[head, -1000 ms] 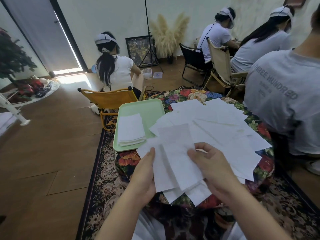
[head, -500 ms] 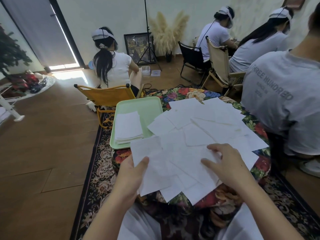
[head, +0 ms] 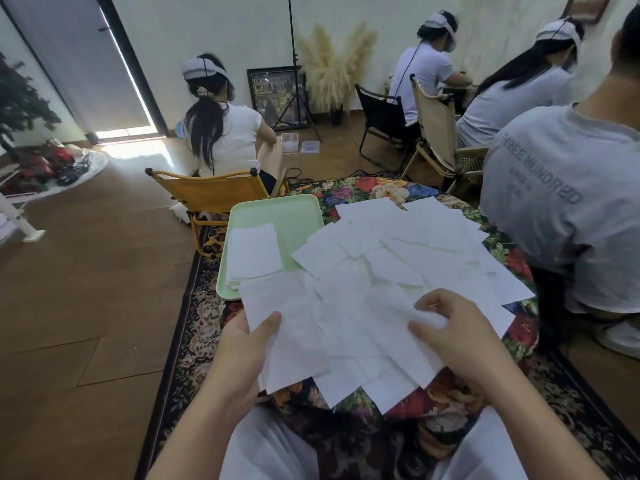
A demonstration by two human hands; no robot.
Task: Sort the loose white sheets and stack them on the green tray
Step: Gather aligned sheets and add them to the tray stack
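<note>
Many loose white sheets [head: 408, 251] lie overlapped across the middle of the head view, covering a floral tabletop [head: 374, 188]. Left of centre sits the green tray [head: 294, 216], holding a small neat stack [head: 254, 254] of sheets near its left side. At lower left, the left hand [head: 242, 355] pinches the near-left sheet [head: 287, 327], thumb on top. At lower right, the right hand [head: 457, 334] has its fingers [head: 429, 308] curled, gripping the crumpled edge of another sheet. Judging by the short stack and wide spread, sorting appears barely begun; most sheets remain to be moved
</note>
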